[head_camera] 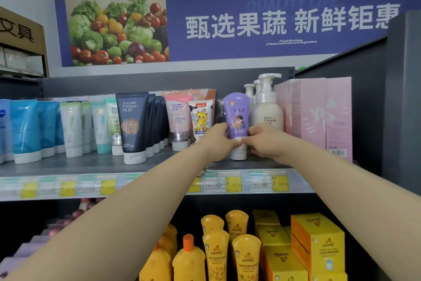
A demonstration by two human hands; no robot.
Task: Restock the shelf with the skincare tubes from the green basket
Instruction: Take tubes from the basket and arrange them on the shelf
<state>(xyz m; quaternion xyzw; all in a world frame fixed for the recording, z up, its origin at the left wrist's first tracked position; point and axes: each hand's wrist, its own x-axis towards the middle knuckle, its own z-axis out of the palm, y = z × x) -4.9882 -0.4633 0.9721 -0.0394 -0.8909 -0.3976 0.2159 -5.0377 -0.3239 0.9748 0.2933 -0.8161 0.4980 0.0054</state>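
A purple skincare tube (236, 112) with a white cap stands upright, cap down, on the grey top shelf (95, 164), between a white-and-yellow cartoon tube (201, 119) and white pump bottles (267, 107). My left hand (216, 141) holds the tube's lower left side. My right hand (265, 140) holds its lower right side, fingers curled against it. The green basket is out of view.
Blue, white-green, dark navy (133, 125) and pink tubes (178, 119) line the shelf to the left. Pink boxes (323, 114) stand at the right by a dark side panel. Price tags run along the shelf edge. Yellow bottles (216, 253) and boxes fill the shelf below.
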